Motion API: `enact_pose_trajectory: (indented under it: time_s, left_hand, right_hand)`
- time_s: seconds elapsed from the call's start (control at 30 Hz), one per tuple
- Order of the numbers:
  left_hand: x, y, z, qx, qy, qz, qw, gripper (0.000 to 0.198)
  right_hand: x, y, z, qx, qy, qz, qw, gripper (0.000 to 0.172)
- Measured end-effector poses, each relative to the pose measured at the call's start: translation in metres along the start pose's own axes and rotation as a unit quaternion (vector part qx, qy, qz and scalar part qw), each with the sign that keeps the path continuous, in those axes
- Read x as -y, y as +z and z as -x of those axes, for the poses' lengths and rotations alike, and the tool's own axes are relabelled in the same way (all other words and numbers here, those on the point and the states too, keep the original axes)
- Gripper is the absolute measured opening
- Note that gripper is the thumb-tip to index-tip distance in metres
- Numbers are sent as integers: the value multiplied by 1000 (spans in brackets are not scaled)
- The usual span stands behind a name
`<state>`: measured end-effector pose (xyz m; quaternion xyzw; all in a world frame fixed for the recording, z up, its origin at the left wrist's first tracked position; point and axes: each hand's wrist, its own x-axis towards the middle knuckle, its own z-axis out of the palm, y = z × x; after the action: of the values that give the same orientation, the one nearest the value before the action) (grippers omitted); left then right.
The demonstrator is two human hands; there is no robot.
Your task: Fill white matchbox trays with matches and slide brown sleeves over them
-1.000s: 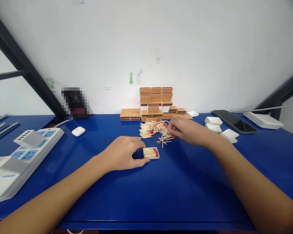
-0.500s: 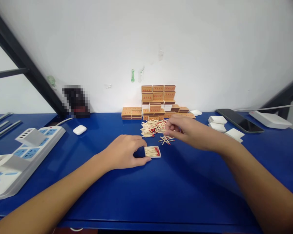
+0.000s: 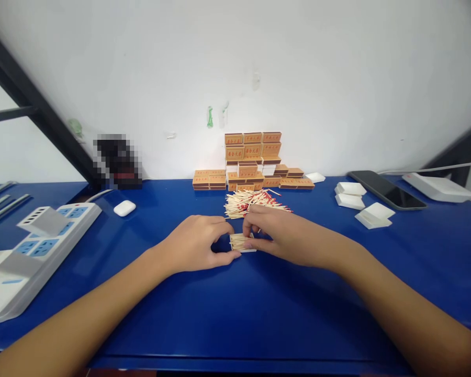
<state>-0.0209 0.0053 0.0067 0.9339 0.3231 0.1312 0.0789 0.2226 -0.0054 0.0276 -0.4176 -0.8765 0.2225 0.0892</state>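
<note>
A small white matchbox tray [image 3: 248,251] lies on the blue tabletop, filled with wooden matches [image 3: 238,241]. Thumb and fingers of my left hand [image 3: 196,243] grip the tray at its left end. Over the tray's right part, my right hand [image 3: 294,235] pinches matches, its thumb and fingertips among those in the tray. The match heads there are hidden by the fingers. Just behind both hands spreads a loose pile of red-headed matches [image 3: 237,203], partly covered by my right hand.
Stacked matchboxes [image 3: 253,152] stand against the wall behind the pile. To the right are white trays [image 3: 373,215], a phone [image 3: 388,189] and a flat white device [image 3: 437,187]. On the left lie a white earbud case [image 3: 124,208] and a power strip [image 3: 68,235] with plugs.
My right hand has come from the loose matches down and left to the tray. My left hand still holds the tray in nearly the same place. The view has shifted slightly.
</note>
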Motion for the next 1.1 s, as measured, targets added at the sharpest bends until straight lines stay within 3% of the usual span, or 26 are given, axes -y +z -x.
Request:
enact_pose_trajectory:
  time_s: [0.43, 1.1]
  left_hand:
    - [1, 1, 1, -7, 6, -8, 1000, 29]
    - [0, 2, 0, -11, 10, -9, 1000, 29]
  right_hand:
    - [3, 5, -1, 0, -6, -13, 1000, 12]
    - [5, 8, -3, -33, -16, 9, 999, 6]
